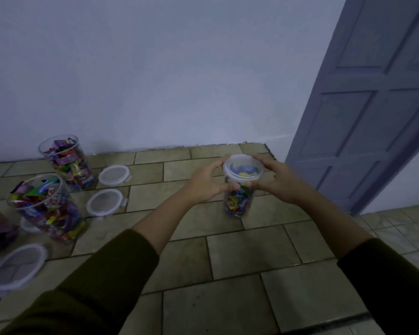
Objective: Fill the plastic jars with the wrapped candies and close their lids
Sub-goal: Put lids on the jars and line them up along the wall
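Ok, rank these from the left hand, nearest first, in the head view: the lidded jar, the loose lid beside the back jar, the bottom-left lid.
1. Lidded jar: in the left hand, right side.
2. Loose lid beside the back jar: on the floor, left.
3. Bottom-left lid: farthest, frame corner.

I see through one camera, worn on the person's head. It looks forward and down at the tiled floor (228, 267), with the wall (155, 81) up top. The left hand (203, 186) and right hand (279, 184), both around the jar (238, 201), sit close, near the middle. The wide lens bends the edges.
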